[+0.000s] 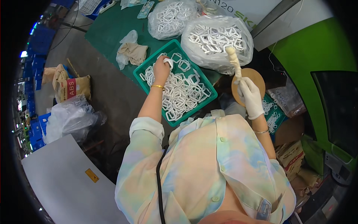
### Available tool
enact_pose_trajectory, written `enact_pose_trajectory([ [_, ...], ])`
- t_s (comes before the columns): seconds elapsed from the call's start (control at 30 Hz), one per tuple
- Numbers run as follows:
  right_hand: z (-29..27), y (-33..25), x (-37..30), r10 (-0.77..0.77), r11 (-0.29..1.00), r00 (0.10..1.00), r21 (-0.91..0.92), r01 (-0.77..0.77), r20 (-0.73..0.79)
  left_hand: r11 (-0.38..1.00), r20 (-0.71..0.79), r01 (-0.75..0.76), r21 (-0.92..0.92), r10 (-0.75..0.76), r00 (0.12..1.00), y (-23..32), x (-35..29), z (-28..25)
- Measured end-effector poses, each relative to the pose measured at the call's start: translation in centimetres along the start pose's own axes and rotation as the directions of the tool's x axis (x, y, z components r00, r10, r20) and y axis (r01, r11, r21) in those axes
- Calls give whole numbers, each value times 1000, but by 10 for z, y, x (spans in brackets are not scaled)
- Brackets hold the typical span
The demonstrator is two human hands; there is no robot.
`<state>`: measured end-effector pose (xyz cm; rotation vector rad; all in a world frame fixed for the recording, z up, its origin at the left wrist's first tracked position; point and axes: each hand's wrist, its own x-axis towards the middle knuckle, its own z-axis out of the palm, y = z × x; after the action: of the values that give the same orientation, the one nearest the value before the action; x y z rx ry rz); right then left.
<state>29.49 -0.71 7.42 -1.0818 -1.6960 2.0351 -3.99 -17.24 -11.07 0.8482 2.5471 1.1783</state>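
Observation:
My bare left hand (161, 71) reaches into the far left part of a green plastic tray (213, 98). Its fingers are closed on a white plastic frame piece (169, 62), partly hidden by the hand. Many similar white frame pieces (181, 91) lie loose in the tray. My right hand (250, 98), in a white glove, grips the lower end of a cream-coloured wrapped stick (233, 59). The stick points upward and away, in front of a clear bag of white frames (218, 37).
Another bag of white frames (169, 18) and a beige cloth (133, 54) lie on the green table (108, 31). Beneath my right hand is a round brown disc (257, 76). A second green tray (274, 115) sits lower right, near the green machine (302, 52).

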Motion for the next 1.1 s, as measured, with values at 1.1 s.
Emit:
enact_pose_trajectory([
  [1.1,52,14,-9,-196,940,979,-274,204,57,923,-42,-357,-143,355,934,185,-56,-39],
])
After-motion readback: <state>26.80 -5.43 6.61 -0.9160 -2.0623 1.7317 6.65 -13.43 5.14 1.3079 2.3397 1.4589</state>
